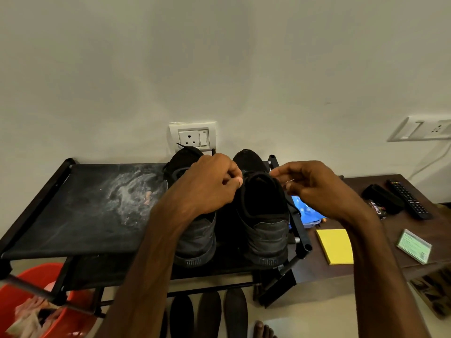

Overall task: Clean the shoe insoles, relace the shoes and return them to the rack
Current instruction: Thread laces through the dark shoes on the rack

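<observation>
**Lacing on the rack**

The left shoe (195,230) and right shoe (264,223) sit on the rack (73,215), heels toward me. My left hand (210,184) and right hand (314,186) each pinch the lace (294,208) over the right shoe (fingers curled). The insoles (210,313) lie on the floor below.

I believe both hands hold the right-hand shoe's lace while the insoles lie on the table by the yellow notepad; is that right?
The head view shows the insoles on the floor below the rack, not on the table. Left hand and right hand hold the lace of the right-hand shoe.
</observation>
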